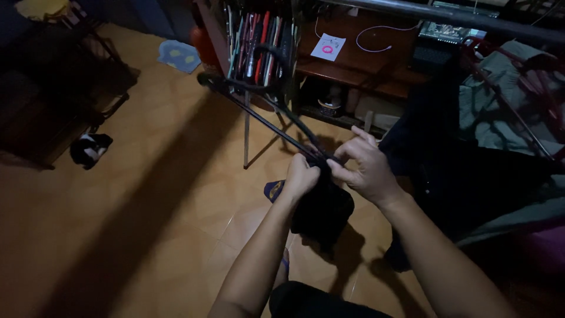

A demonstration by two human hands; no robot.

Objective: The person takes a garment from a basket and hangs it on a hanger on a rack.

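Black garment (322, 209): bunched on a black hanger (268, 121), left hand (300, 176) fisted on it, right hand (365, 168) pinching its top. Risk: cloth likely slips to the floor (147, 206) if either grip loosens; dim light hides snags.

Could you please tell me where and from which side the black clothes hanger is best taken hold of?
Probably at the hook, from above: the black hanger tilts up and away, and its near end is taken up by both hands and the dark garment.
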